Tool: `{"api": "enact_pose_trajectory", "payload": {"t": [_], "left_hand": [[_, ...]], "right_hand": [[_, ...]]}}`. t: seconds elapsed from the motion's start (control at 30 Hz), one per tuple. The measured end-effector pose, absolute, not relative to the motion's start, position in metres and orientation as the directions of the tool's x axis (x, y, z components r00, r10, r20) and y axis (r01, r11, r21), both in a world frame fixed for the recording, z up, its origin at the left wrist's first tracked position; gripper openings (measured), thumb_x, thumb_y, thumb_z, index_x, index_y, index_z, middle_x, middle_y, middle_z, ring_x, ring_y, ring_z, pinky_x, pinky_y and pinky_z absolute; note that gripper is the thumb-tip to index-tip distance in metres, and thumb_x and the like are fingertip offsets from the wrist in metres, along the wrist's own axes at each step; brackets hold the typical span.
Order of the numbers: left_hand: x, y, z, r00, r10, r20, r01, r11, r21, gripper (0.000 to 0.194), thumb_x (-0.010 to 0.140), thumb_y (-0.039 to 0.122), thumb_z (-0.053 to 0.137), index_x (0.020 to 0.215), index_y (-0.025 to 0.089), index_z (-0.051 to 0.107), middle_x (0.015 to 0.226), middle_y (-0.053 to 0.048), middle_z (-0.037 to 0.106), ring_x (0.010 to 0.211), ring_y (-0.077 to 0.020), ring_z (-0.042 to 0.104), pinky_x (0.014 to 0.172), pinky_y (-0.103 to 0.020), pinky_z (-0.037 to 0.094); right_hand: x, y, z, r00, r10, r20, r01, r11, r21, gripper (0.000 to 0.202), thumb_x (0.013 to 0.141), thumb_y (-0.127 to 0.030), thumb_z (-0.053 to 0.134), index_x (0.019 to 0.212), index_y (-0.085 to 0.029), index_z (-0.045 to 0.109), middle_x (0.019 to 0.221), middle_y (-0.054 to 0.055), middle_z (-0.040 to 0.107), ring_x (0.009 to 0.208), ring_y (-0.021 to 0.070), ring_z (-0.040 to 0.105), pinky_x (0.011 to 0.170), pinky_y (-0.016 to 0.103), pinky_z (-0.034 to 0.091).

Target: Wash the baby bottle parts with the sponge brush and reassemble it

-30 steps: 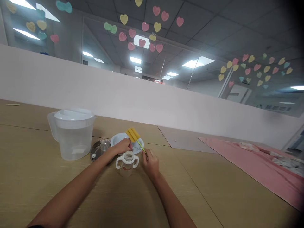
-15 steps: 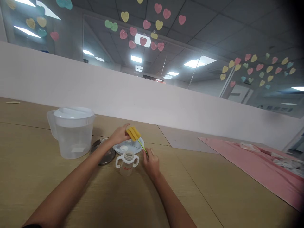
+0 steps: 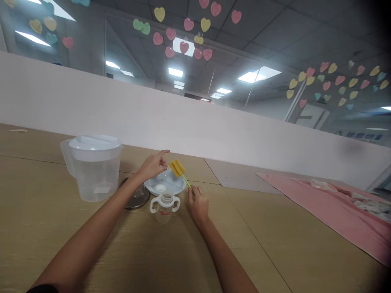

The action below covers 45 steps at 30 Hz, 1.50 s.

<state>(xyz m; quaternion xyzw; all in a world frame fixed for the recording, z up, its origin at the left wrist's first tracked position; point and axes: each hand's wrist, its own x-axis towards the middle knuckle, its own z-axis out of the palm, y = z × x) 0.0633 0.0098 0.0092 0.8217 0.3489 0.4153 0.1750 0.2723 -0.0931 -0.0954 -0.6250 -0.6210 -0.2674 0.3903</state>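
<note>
My right hand [image 3: 199, 204] grips the green handle of a bottle brush [image 3: 178, 167], its yellow sponge head tilted up and left. My left hand [image 3: 153, 165] is just left of the sponge, apart from it. Its index finger points out, while the thumb and other fingers close around a small clear piece too faint to name. Below and between the hands stands a baby bottle [image 3: 164, 213] without a cap, with white side handles and red print. Behind the bottle lies a white plate [image 3: 177, 186] bearing a white ring [image 3: 160, 188], partly behind my left hand.
A lidded clear pitcher [image 3: 97, 175] stands at the left. A dark metal dish [image 3: 138, 199] sits beside the plate, partly under my left forearm. At the right lies a pink cloth [image 3: 317, 207] with crumpled plastic [image 3: 323, 186]. A low white wall [image 3: 183, 126] runs behind the table.
My left hand has come off the sponge head, its index finger now stretched out. My right hand has shifted slightly right with the bottle brush.
</note>
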Motion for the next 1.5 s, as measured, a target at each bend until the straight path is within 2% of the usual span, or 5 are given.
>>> {"api": "enact_pose_trajectory", "payload": {"t": [0.27, 0.77, 1.03, 1.2, 1.5], "left_hand": [[0.059, 0.012, 0.015, 0.301, 0.719, 0.627, 0.394, -0.692, 0.605, 0.028, 0.076, 0.029, 0.053, 0.097, 0.017, 0.067, 0.092, -0.005, 0.071, 0.082, -0.0177, 0.066, 0.075, -0.027, 0.050], [0.044, 0.002, 0.032, 0.295, 0.807, 0.512, 0.815, -0.492, 0.307, 0.046, 0.079, 0.059, 0.049, 0.067, 0.018, 0.063, 0.068, -0.007, 0.066, 0.068, -0.0209, 0.060, 0.057, -0.025, 0.037], [0.008, 0.018, 0.030, 0.402, 0.909, 0.112, 0.882, -0.417, 0.221, 0.020, 0.061, 0.032, 0.066, 0.077, 0.021, 0.067, 0.090, -0.007, 0.070, 0.079, -0.0237, 0.062, 0.062, -0.026, 0.042], [0.000, 0.022, 0.023, 0.416, 0.901, -0.120, 0.896, -0.384, 0.221, 0.018, 0.039, 0.014, 0.072, 0.055, 0.018, 0.065, 0.063, -0.005, 0.068, 0.062, -0.0219, 0.062, 0.059, -0.027, 0.045], [0.013, 0.026, 0.001, 0.371, 0.884, -0.285, 0.923, -0.317, 0.217, 0.021, 0.036, 0.019, 0.074, 0.035, 0.017, 0.053, 0.044, -0.008, 0.060, 0.051, -0.0237, 0.059, 0.057, -0.035, 0.048]], "right_hand": [[0.273, -0.093, -0.096, 0.033, 0.559, 0.828, 0.993, 0.079, -0.093, 0.040, 0.098, -0.034, 0.032, 0.091, -0.016, 0.067, 0.075, 0.004, 0.063, 0.056, 0.0099, 0.056, 0.051, 0.021, 0.030], [0.266, -0.098, -0.092, -0.103, 0.450, 0.887, 0.987, 0.157, 0.034, 0.032, 0.097, -0.029, 0.038, 0.095, -0.016, 0.067, 0.071, 0.003, 0.064, 0.058, 0.0087, 0.057, 0.054, 0.020, 0.035], [0.267, -0.098, -0.091, -0.007, 0.430, 0.903, 0.995, 0.091, -0.036, 0.035, 0.097, -0.032, 0.037, 0.091, -0.016, 0.067, 0.072, 0.005, 0.065, 0.059, 0.0097, 0.057, 0.053, 0.020, 0.033], [0.268, -0.098, -0.091, -0.019, 0.430, 0.902, 0.994, 0.104, -0.029, 0.036, 0.097, -0.032, 0.037, 0.091, -0.015, 0.068, 0.073, 0.005, 0.066, 0.060, 0.0098, 0.059, 0.054, 0.020, 0.034], [0.268, -0.098, -0.091, -0.027, 0.442, 0.897, 0.996, 0.087, -0.012, 0.036, 0.097, -0.032, 0.036, 0.090, -0.016, 0.068, 0.071, 0.004, 0.065, 0.057, 0.0095, 0.058, 0.051, 0.021, 0.032]]}}
